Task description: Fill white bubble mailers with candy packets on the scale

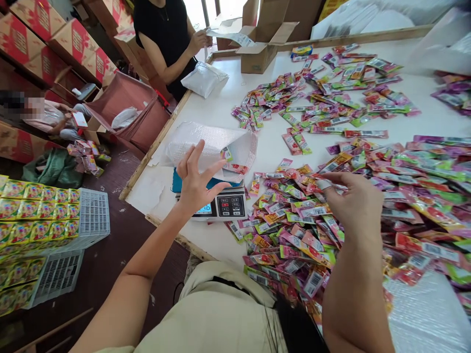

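A white bubble bag point(209, 142) lies on a digital scale point(231, 205), its mouth turned to the right with a few small packets point(235, 168) showing inside. My left hand point(198, 184) is over the bag and scale, fingers spread, holding nothing. To the right, my right hand point(348, 196) pinches a small candy packet point(319, 180) between thumb and fingers, just above a large heap of colourful packets point(301, 211). The scale's lit display is partly hidden by my left wrist.
Across the white table point(265, 139) are a closed white bag point(204, 78), an open cardboard box point(259, 56) and more packet piles. A person in black point(164, 44) stands beyond the left edge; another sits farther left near stacked cartons point(79, 49) and crates point(90, 213).
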A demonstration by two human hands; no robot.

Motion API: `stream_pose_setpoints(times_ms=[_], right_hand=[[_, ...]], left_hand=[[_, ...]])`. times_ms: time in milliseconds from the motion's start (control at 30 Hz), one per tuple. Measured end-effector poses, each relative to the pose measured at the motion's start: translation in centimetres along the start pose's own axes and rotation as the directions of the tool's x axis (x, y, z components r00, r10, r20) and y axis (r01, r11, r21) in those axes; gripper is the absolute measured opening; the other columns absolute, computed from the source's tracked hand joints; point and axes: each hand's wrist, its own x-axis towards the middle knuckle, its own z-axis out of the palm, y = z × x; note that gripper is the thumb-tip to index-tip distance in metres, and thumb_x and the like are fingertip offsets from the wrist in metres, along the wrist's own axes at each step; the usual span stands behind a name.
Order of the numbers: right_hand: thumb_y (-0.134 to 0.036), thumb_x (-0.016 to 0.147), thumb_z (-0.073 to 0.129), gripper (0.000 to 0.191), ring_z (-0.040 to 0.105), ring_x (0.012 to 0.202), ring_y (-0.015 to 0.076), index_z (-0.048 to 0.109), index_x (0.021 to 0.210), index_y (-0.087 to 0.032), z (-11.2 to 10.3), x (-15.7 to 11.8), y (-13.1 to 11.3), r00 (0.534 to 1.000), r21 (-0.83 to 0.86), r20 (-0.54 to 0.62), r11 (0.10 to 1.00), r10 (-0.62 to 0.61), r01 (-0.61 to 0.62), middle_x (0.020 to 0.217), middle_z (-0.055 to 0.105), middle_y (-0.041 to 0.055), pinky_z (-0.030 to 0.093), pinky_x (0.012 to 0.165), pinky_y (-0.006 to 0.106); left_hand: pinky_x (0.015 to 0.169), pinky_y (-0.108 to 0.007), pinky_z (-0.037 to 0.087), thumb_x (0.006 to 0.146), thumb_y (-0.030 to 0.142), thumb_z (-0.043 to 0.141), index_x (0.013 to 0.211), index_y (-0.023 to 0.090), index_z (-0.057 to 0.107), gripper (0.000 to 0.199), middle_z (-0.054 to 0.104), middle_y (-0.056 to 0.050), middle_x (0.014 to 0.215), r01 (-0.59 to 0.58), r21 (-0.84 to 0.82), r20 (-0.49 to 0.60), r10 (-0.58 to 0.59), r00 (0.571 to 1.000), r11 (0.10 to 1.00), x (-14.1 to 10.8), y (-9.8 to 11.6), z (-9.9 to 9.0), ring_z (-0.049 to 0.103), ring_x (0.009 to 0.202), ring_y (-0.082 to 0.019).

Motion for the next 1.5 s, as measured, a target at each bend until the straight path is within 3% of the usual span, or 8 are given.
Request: stream_pose_setpoints(times_ms=[267, 433, 633, 800, 933, 1067, 1267, 1500], right_hand=[[-0.039, 0.085, 0.059, 0.028, 0.066, 0.075, 0.0217, 0.075, 0.1, -0.021, 4.1, 0.7, -7.3, 0.936, 0.253, 0.283, 0.958, -0.21, 0.139, 0.086, 0.074, 0.0061, 0.052, 0.078, 0.038], [-0.026, 0.087, 0.062, 0.024, 0.065, 0.086, 0.0239, 0.075, 0.107, -0.022, 8.7, 2.7, -13.1, 0.84, 0.088, 0.437, 0.945, -0.321, 0.316, 0.096, 0.071, 0.0097, 0.05, 0.08, 0.037], [-0.02, 0.078, 0.071, 0.016, 0.062, 0.094, 0.0286, 0.077, 0.092, -0.016, 11.5, 3.6, -14.6, 0.8, -0.112, 0.501, 0.892, -0.329, 0.437, 0.106, 0.065, 0.0199, 0.052, 0.077, 0.039], [-0.027, 0.082, 0.064, 0.015, 0.058, 0.087, 0.0237, 0.074, 0.087, -0.017, 6.7, 3.7, -12.5, 0.8, -0.072, 0.493, 0.9, -0.343, 0.43, 0.095, 0.065, 0.0145, 0.047, 0.079, 0.036], [-0.035, 0.075, 0.062, 0.015, 0.058, 0.081, 0.0247, 0.067, 0.078, -0.021, 0.4, 3.2, -7.6, 0.913, -0.035, 0.294, 0.951, -0.283, 0.306, 0.085, 0.066, 0.0108, 0.044, 0.073, 0.036], [-0.04, 0.062, 0.061, 0.015, 0.06, 0.068, 0.0275, 0.061, 0.071, -0.028, -3.7, 1.3, -2.0, 0.993, -0.077, 0.119, 0.996, -0.026, 0.035, 0.071, 0.065, 0.0076, 0.042, 0.065, 0.04], [-0.046, 0.049, 0.062, 0.017, 0.06, 0.058, 0.0319, 0.057, 0.062, -0.035, -4.9, -2.5, 2.4, 0.942, -0.034, 0.039, 0.943, 0.333, -0.332, 0.056, 0.06, 0.0059, 0.043, 0.062, 0.048], [-0.048, 0.049, 0.06, 0.017, 0.062, 0.064, 0.0336, 0.056, 0.062, -0.038, -5.3, -4.5, 3.3, 0.907, -0.008, 0.025, 0.907, 0.42, -0.42, 0.06, 0.061, 0.0069, 0.044, 0.066, 0.05]], left_hand=[[0.127, -0.058, 0.021, 0.08, 0.07, 0.069, 0.117, 0.031, 0.071, 0.053, 0.039, -0.006, 0.162, 0.057, -0.008, -0.021, -0.057, 0.998, 0.998, 0.7, -0.4, 0.8, 0.029, 0.154, -0.038], [0.125, -0.06, 0.024, 0.083, 0.065, 0.07, 0.118, 0.03, 0.072, 0.05, 0.039, -0.009, 0.161, 0.038, 0.023, -0.071, -0.037, 0.997, 0.999, 0.4, -0.9, 0.2, 0.033, 0.152, -0.039], [0.123, -0.062, 0.027, 0.084, 0.062, 0.071, 0.114, 0.029, 0.072, 0.045, 0.042, -0.011, 0.159, 0.102, 0.024, -0.059, -0.101, 0.993, 0.994, -0.2, -1.7, -0.6, 0.035, 0.15, -0.039], [0.122, -0.061, 0.03, 0.086, 0.062, 0.067, 0.113, 0.03, 0.073, 0.042, 0.044, -0.01, 0.157, 0.113, 0.028, -0.11, -0.109, 0.988, 0.993, 0.0, -1.9, -1.4, 0.04, 0.148, -0.037], [0.123, -0.06, 0.029, 0.086, 0.066, 0.065, 0.111, 0.03, 0.073, 0.045, 0.046, -0.009, 0.155, 0.149, 0.013, -0.127, -0.146, 0.981, 0.989, 0.0, -2.3, -2.3, 0.037, 0.149, -0.036], [0.123, -0.06, 0.029, 0.087, 0.064, 0.066, 0.111, 0.03, 0.072, 0.042, 0.047, -0.009, 0.155, 0.17, -0.002, -0.135, -0.168, 0.976, 0.986, -0.4, -2.4, -2.5, 0.04, 0.147, -0.036], [0.121, -0.06, 0.031, 0.088, 0.061, 0.066, 0.11, 0.028, 0.072, 0.04, 0.048, -0.01, 0.154, 0.158, -0.004, -0.13, -0.157, 0.979, 0.987, -0.6, -2.0, -2.5, 0.043, 0.145, -0.035], [0.121, -0.059, 0.032, 0.09, 0.058, 0.065, 0.113, 0.028, 0.071, 0.038, 0.048, -0.01, 0.154, 0.119, -0.013, -0.117, -0.12, 0.986, 0.993, -0.4, -1.4, -2.4, 0.043, 0.145, -0.034]])
